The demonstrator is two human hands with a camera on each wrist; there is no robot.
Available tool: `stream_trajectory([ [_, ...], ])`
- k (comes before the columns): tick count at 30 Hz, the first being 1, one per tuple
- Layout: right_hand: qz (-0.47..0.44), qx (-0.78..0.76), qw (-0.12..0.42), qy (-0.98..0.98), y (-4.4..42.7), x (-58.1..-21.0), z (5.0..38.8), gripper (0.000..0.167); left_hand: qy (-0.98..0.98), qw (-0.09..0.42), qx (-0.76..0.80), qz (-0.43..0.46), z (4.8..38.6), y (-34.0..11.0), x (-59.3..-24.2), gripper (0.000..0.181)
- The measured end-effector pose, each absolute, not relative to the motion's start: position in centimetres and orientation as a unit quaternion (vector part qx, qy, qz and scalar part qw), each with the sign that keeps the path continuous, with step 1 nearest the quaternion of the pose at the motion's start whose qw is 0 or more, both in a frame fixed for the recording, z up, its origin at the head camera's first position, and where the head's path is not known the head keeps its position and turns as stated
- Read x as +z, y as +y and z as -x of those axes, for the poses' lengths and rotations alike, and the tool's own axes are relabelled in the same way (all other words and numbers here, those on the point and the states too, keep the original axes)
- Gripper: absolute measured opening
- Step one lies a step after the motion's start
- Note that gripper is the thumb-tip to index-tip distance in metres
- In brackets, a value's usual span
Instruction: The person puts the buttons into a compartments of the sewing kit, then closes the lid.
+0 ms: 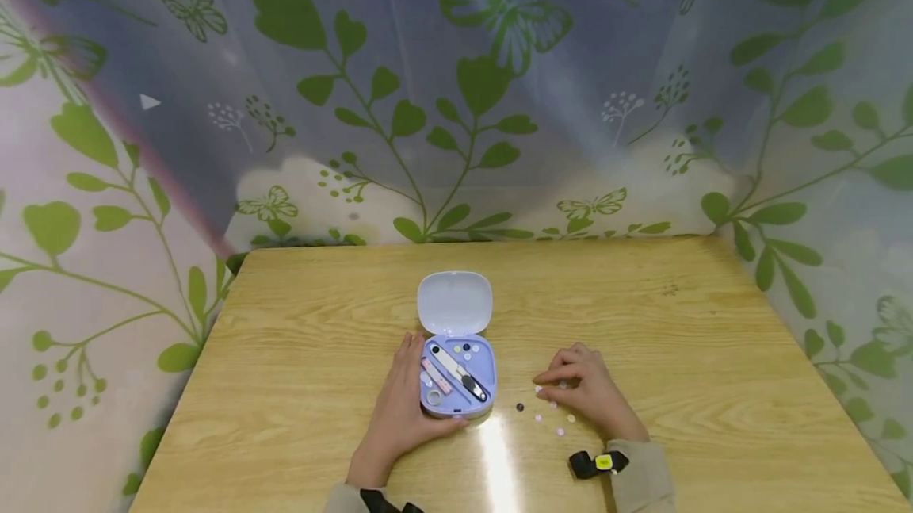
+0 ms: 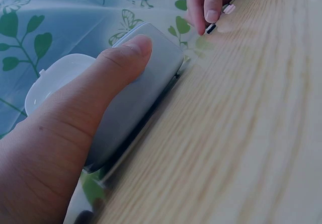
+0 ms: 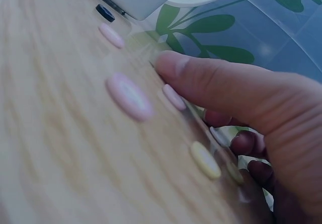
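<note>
A lilac case (image 1: 457, 411) stands with its white lid (image 1: 455, 303) raised; scissors (image 1: 456, 370), a pink-and-white strip, a small ring and several buttons lie inside. My left hand (image 1: 401, 410) grips the case, fingers along its left side and thumb on its front edge; the left wrist view shows the thumb of that hand (image 2: 75, 103) against the case wall (image 2: 146, 83). Right of the case, my right hand (image 1: 595, 394) hovers low among loose buttons, thumb and forefinger slightly apart around a pale button (image 1: 538, 390). In the right wrist view, its thumb (image 3: 216, 83) is above a pink button (image 3: 174, 97).
Loose buttons lie on the wooden table (image 1: 321, 315) near the right hand: a dark one (image 1: 520, 407), a pink one (image 1: 560, 432) and a yellowish one (image 1: 571, 419) among them. A curtain with leaves and butterflies (image 1: 456, 101) hangs behind the table and at both sides.
</note>
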State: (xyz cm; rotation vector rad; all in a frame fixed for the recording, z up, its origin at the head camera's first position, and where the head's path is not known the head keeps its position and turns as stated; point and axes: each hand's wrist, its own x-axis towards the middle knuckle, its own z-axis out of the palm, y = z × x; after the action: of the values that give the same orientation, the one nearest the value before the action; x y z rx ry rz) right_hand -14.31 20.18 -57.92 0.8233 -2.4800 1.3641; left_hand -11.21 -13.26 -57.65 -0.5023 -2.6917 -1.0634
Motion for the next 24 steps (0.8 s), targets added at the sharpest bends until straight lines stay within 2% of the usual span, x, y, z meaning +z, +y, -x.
stream_trajectory([
  [8, -0.277, 0.444, 0.098, -0.846, 20.48, -57.59, 14.60, 0.018, -0.911, 0.105, -0.360, 0.171, 11.45, -13.09, -57.66, 0.139],
  [24, -0.249, 0.463, 0.064, -0.849, 20.14, -56.93, 14.33, 0.015, -0.911, 0.103, -0.360, 0.175, 11.45, -13.14, -57.43, 0.138],
])
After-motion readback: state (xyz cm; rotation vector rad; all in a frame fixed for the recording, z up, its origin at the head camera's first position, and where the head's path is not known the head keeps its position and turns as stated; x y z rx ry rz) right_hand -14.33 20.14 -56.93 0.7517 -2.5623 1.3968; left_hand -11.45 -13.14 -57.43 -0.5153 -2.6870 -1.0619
